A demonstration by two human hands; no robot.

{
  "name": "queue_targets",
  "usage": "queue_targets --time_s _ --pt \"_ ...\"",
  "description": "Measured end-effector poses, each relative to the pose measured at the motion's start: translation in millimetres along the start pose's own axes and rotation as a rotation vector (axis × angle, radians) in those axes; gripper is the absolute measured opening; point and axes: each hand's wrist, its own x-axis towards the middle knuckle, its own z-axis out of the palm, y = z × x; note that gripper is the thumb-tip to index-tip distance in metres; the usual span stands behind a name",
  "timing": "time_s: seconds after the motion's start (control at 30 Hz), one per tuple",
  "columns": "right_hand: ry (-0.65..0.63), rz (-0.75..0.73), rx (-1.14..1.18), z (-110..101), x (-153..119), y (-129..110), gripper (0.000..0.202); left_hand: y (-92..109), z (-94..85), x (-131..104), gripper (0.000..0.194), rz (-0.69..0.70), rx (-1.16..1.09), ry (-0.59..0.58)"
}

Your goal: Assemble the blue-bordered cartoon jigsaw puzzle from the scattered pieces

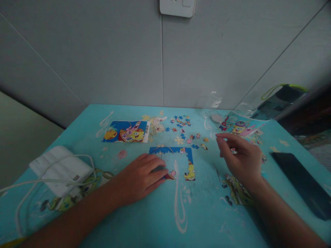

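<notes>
And here's the left grip (148,174), bare from the fingers (156,177) right back to the wrist: a compact, rounded back, slim fingers, softly blunted ends. Just behind it runs the left forearm (95,206), bare too, smooth in outline, thickening steadily the farther it gets from the grip. Over to the right grip (241,156) now, equally bare, slender in the thumb (225,151), narrowing where hand meets arm. Behind that grip comes the right forearm (284,213), uncovered as well, broadening away from it. Nails? Too dim and soft to make out!
</notes>
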Motion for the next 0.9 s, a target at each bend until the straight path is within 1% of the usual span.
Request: queue_targets --time_s 0.07,0.13,0.2,0.3,0.47,0.53,0.6,0.73,0.9 --pt "-0.177 -0.108 0.014 1 -2 2 0.015 3 -0.1 2 0.023 0.008 -0.007 -0.023" --pt "-0.366 -0.218 0.042 2 -3 4 0.016 4 0.0 3 0.022 0.007 0.002 -0.014" --pt "-0.507 -0.274 0.066 3 -4 4 0.018 4 0.7 4 0.021 0.004 0.013 -0.005" --pt "-0.637 -0.283 0.079 4 -4 0 0.021 3 2.9 3 0.021 0.009 0.025 0.001" --pt "-0.846 -0.278 0.050 6 -4 -9 0.025 3 5.8 1 0.024 0.015 0.049 -0.033" --pt "-0.901 -0.271 0.048 7 -4 -11 0.028 4 5.6 1 0.024 0.008 0.052 -0.043" --pt "-0.930 -0.263 0.059 7 -5 -14 0.030 4 5.1 2 0.024 0.004 0.055 -0.051" --pt "-0.949 -0.271 0.082 8 -6 -20 0.032 3 4.2 1 0.024 0.005 0.053 -0.060" --pt "-0.962 -0.260 0.038 11 -8 -21 0.029 3 3.7 1 0.024 0.009 0.050 -0.052"
